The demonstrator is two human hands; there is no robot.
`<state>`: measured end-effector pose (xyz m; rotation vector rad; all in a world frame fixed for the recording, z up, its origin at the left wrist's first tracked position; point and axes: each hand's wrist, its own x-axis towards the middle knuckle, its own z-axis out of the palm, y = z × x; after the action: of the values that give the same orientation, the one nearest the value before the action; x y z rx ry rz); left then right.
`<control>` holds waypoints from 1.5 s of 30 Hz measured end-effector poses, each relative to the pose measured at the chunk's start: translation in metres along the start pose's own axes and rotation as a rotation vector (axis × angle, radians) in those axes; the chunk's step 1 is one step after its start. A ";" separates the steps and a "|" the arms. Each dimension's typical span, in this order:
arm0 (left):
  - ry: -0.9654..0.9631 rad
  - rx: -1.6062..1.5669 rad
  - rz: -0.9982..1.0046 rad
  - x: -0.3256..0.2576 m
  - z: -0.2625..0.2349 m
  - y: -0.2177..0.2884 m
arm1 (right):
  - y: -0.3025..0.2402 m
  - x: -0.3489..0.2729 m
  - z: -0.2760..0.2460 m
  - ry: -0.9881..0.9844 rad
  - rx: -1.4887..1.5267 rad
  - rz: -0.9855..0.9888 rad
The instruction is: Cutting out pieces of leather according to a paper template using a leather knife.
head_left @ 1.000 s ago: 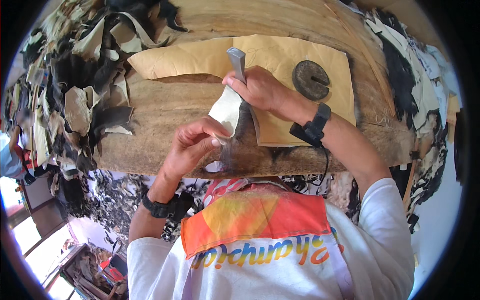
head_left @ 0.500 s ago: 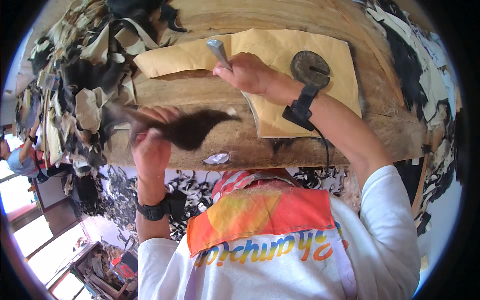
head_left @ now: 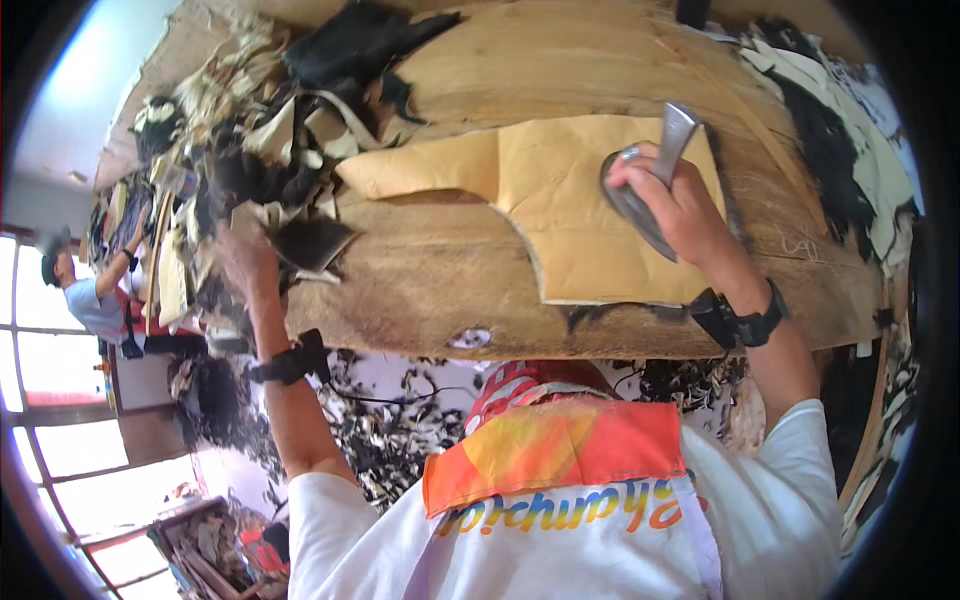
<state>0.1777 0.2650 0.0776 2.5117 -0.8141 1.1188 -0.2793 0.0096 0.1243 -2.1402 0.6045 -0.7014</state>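
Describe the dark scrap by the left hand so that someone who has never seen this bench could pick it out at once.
Start at the wooden bench and find the tan sheet lying across it. Left of the sheet's narrow end, at the edge of the scrap pile, the left hand reaches up to a dark scrap. It is a flat, blackish, roughly four-cornered piece lying on bare wood, apart from the tangled pale and black offcuts behind it.

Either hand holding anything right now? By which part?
Right hand grips a metal knife by its handle, resting on the tan sheet. Left hand holds a dark scrap by its left edge.
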 end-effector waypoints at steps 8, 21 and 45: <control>-0.801 -0.840 0.676 -0.036 -0.038 0.272 | 0.096 -0.045 -0.085 0.417 -0.134 0.315; -0.982 -0.563 0.759 -0.007 0.090 0.285 | 0.140 -0.011 -0.086 0.235 -0.759 0.832; -1.237 -0.638 0.120 -0.078 0.012 0.289 | 0.242 0.245 -0.061 0.214 -0.818 0.100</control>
<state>-0.0290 0.0573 0.0166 2.3447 -1.2855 -0.7733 -0.1840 -0.3135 0.0326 -2.7562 1.2732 -0.7038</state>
